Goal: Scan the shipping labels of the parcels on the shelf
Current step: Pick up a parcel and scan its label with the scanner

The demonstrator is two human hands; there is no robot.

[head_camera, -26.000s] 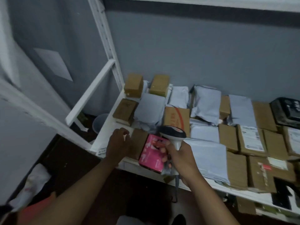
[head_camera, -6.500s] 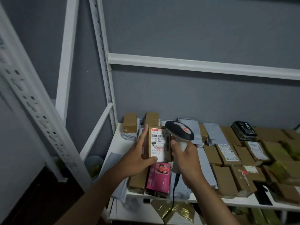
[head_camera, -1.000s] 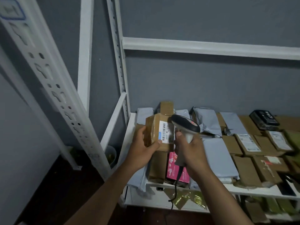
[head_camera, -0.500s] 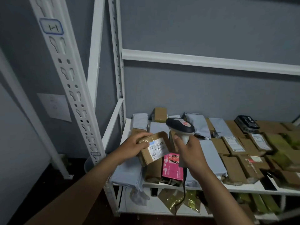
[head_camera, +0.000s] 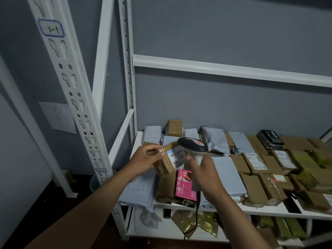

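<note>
Parcel lifted above a white shelf [head_camera: 255,212] crowded with parcels

Left hand [head_camera: 143,159] grips a brown taped box [head_camera: 166,163] above the shelf's left end, its shipping label [head_camera: 177,156] tilted toward the scanner [head_camera: 193,146], whose handle the right hand [head_camera: 204,174] clasps, just beside the box

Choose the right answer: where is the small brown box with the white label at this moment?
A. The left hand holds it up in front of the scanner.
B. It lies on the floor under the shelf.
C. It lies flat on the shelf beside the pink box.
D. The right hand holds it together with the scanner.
A: the left hand grips the small brown box above the shelf, its label turned toward the scanner, which the right hand holds.
</note>
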